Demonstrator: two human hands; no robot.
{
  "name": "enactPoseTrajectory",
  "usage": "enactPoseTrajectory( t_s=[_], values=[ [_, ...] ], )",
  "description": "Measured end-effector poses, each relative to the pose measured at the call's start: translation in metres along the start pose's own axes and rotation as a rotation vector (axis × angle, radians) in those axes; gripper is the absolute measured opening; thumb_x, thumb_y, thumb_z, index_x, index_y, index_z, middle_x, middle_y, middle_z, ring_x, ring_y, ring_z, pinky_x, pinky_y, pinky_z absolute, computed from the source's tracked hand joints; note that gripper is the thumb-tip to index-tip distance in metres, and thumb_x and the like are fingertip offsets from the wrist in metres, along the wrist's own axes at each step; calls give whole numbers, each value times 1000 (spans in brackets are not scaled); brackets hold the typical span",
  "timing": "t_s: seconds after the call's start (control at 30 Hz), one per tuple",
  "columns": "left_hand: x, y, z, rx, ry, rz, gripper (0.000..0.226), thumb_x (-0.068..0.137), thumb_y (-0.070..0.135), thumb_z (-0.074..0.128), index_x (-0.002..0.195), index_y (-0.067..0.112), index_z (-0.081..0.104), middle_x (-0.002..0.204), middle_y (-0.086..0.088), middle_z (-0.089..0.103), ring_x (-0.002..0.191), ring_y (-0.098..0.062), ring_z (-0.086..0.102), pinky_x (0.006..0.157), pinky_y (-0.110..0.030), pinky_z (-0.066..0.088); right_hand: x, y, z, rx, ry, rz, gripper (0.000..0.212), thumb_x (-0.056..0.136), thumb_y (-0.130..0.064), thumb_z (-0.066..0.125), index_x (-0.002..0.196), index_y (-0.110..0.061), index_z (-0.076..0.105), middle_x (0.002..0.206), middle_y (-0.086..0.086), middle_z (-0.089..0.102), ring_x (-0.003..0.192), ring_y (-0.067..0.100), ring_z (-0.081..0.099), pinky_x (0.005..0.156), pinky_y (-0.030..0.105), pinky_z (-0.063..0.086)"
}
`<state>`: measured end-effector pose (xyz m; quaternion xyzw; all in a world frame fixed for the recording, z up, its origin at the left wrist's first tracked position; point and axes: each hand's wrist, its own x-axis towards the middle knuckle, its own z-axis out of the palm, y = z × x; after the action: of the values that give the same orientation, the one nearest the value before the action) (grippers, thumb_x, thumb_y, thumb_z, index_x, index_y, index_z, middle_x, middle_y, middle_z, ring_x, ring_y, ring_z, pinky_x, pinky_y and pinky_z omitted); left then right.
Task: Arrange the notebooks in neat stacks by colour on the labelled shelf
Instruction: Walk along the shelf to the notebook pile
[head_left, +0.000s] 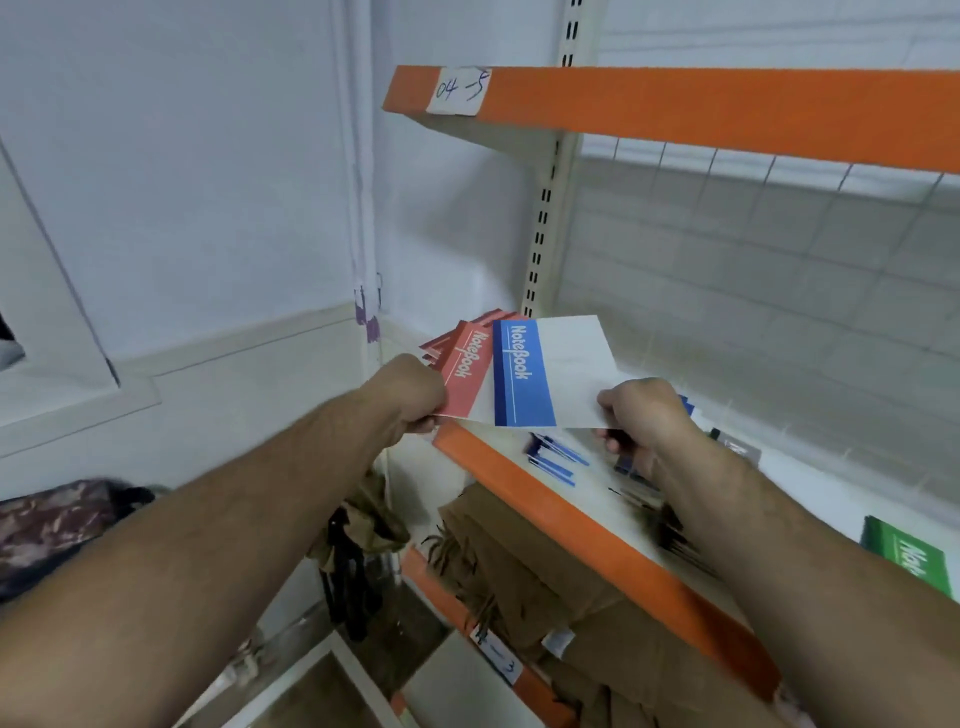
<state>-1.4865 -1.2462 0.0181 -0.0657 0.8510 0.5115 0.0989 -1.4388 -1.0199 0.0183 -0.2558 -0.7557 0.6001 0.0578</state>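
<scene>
Sorting step in hand: left hand (415, 397) pinches a red notebook (466, 375), right hand (641, 415) grips a blue notebook (524, 375), both above the shelf (587, 525) at its left front corner; next, blue likely needs squaring onto the blue stack (555, 461) beneath.

My arms reach in from eight and four o'clock; left hand (410, 397) pinches the red notebook (465, 371), right hand (644, 415) the blue notebook (524, 374).
</scene>
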Motion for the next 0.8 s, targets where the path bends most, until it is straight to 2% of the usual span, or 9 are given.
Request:
enactPoseTrajectory(
  t_s=[0.1,0.17,0.27,0.37,0.47,0.57,0.73,0.8],
  values=[
    [36,12,0,31,-52,11,11,98,7,54,108,4,54,98,-16,66,66,-21,63,47,-20,49,20,-6,3,28,37,-3,9,91,1,46,90,1,55,68,16,58,53,25,48,41,24,34],
    [59,20,-1,82,-65,9,14,97,8,58,110,2,55,94,-16,66,60,-20,62,48,-22,47,30,-10,10,43,66,2,9,92,2,46,90,0,55,69,16,57,52,24,47,41,25,35],
    [93,33,-4,255,-46,72,13,97,14,61,100,2,57,79,-10,63,49,-14,58,41,-19,40,39,-20,20,54,129,17,7,92,1,48,91,-1,55,70,15,56,50,23,49,40,24,36],
    [124,44,-9,273,-83,177,17,100,16,54,93,1,56,71,-6,60,50,-13,57,41,-18,41,48,-28,32,71,201,29,7,92,-1,49,89,-2,56,71,14,57,54,24,50,38,22,35],
    [148,46,-13,328,-138,281,20,96,20,58,108,4,59,83,-11,67,64,-21,66,56,-27,48,51,-30,42,92,281,34,12,91,1,47,86,-2,57,71,14,60,54,23,52,40,24,35],
    [165,44,-18,468,-160,402,33,91,25,65,118,10,54,97,-7,64,79,-23,66,64,-31,50,49,-29,52,103,359,74,12,91,1,46,90,-1,58,74,13,61,53,22,54,43,25,37],
    [186,34,-23,678,-186,521,61,85,42,75,131,12,48,110,-6,63,81,-21,63,70,-33,52,42,-27,64,97,466,121,18,89,-1,47,102,1,61,78,14,66,53,22,59,45,26,42],
    [192,30,-22,688,-219,546,62,84,44,75,131,13,48,110,-4,63,80,-20,63,73,-34,53,38,-27,69,99,489,135,19,90,-1,46,103,-2,60,82,13,66,55,21,60,46,27,43]
  ],
)
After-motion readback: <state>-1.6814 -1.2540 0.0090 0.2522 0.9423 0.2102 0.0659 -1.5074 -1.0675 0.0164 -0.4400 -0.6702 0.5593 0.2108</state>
